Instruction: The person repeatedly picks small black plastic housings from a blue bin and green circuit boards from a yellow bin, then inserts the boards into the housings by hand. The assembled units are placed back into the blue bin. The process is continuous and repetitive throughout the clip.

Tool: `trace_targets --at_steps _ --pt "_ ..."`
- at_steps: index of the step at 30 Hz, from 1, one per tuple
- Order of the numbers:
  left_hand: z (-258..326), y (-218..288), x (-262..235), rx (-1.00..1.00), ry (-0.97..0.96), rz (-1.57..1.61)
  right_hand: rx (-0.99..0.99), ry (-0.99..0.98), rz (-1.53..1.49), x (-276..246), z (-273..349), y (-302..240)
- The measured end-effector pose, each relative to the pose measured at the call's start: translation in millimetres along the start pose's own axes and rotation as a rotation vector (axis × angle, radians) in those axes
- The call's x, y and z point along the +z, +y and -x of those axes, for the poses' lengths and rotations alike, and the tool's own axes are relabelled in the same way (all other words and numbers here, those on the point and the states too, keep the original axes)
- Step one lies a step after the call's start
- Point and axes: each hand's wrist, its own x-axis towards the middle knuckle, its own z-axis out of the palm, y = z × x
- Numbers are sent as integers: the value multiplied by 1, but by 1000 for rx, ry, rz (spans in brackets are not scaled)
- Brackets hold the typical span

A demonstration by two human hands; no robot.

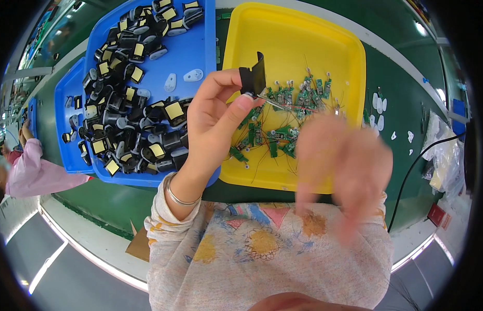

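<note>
My left hand (213, 116) is raised over the gap between the blue and yellow trays. Its thumb and fingers pinch a black plastic housing (255, 76) with a curved wall standing up. A thin, shiny metal piece (274, 103) reaches from the housing's lower edge toward the right; I cannot make out its far end or what it is. My right hand (342, 160) is over the yellow tray's near right corner, smeared by motion, so its fingers and anything in them are unclear. Beneath and beyond the hands, small green circuit boards (278, 136) with thin wires lie in the yellow tray (298, 26).
The blue tray (197, 52) at left holds many black housings (127, 103) with pale yellow pads, plus loose grey-white oval pieces (193, 75). White pieces (379, 105) lie on the green table at right, near a black cable (407, 176) and clear plastic bags (444, 160). Another person (36, 168) sits far left.
</note>
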Motion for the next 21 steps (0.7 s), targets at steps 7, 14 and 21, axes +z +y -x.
trace_targets --at_steps 7,14,21 --pt "0 -4 -2 14 -44 0 209 357 1035 -5 5 37" --pt "2 -1 0 63 -89 -70 -78 255 1261 -6 6 47" --pt "3 -5 -6 83 -130 -153 -39 296 1170 -1 9 51"
